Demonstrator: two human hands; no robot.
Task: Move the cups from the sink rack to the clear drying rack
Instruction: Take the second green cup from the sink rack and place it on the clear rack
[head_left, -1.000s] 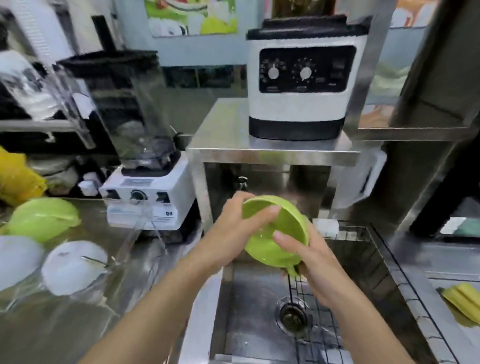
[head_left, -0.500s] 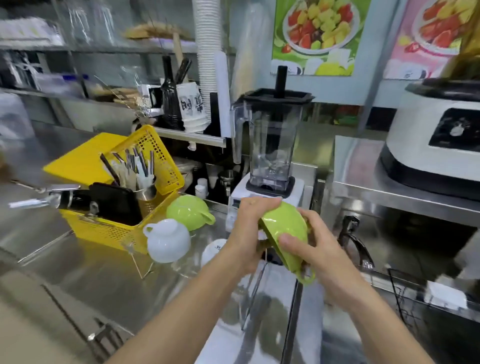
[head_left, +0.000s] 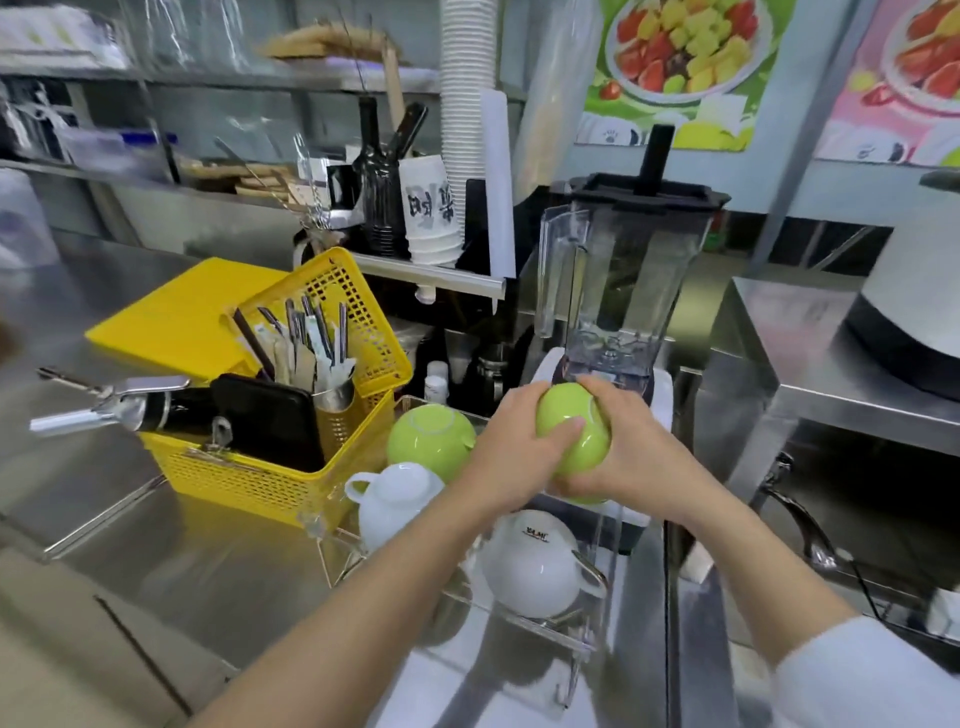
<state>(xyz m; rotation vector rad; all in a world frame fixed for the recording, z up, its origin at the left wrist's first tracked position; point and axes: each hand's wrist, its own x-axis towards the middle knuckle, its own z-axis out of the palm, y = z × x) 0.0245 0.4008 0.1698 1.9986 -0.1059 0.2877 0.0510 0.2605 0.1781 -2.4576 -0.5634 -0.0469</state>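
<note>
Both hands, left hand (head_left: 511, 447) and right hand (head_left: 631, 457), clasp an inverted green cup (head_left: 574, 434) above the clear drying rack (head_left: 597, 551). Second green cup (head_left: 431, 434) sits racked at 9 o'clock; two white cups (head_left: 397, 496) (head_left: 530, 564) at 7 and 6 o'clock.

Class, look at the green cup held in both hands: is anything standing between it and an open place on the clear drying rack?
Nothing visible blocks it. The held green cup hangs over the clear drying rack, between the other green cup and a white cup already there.
</note>
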